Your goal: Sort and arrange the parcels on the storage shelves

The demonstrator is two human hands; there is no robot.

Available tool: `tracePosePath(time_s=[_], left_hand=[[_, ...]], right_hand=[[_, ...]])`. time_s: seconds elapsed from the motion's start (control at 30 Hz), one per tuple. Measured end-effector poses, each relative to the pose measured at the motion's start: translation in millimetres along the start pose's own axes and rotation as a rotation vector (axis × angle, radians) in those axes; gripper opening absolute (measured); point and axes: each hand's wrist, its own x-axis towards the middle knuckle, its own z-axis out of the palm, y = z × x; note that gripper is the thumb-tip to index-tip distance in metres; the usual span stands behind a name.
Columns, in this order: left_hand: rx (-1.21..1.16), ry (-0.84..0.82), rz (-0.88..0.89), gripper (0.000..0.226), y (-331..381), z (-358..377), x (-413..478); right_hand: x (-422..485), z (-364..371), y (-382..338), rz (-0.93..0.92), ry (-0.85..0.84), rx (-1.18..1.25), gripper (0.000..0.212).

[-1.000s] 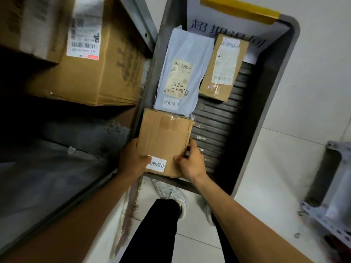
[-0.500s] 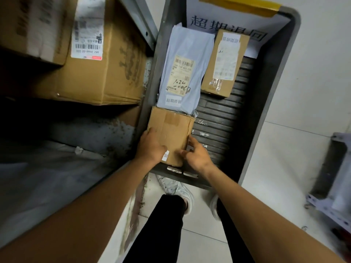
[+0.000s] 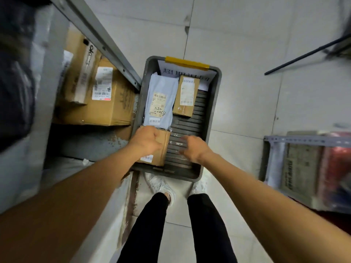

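A small brown cardboard box with a white sticker lies at the near left of a grey plastic crate on the floor. My left hand sits on top of it with its fingers curled over the box. Blurred and with loose fingers, my right hand hovers over the crate's ribbed floor to the right of the box and holds nothing. Farther back in the crate lie a grey mailer bag with a label and a second small carton.
A grey metal shelf runs along the left, holding large cartons on its lower level. Another rack with packages stands at the right. My white shoes stand on the tiled floor just before the crate.
The view has risen and pulled back from the crate. My right hand has come off the small box and moved right. My left hand has shifted from the box's side onto its top.
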Motion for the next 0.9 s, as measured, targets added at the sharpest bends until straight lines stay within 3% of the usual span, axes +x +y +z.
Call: tracePosePath(time_s=[0.17, 0.3, 0.47, 0.67, 0.9], left_hand=[[0.06, -0.075, 0.086, 0.018, 53, -38, -75], [0.136, -0.037, 0.192, 0.044, 105, -91, -139], [0.268, 0.078, 0.329, 0.043, 175, -172, -221], [0.45, 0.198, 0.51, 0.044, 253, -234, -297], [0.659, 0.207, 0.771, 0.042, 338, -241, -366]], right_hand=[[-75, -74, -21, -0.028, 0.068, -0.16, 0.042], [-152, -138, -46, -0.05, 0.087, -0.295, 0.044], [-256, -221, -88, -0.057, 0.172, -0.412, 0.053], [-353, -291, -121, -0.066, 0.369, -0.347, 0.059], [-467, -327, -103, 0.072, 0.566, -0.212, 0.057]])
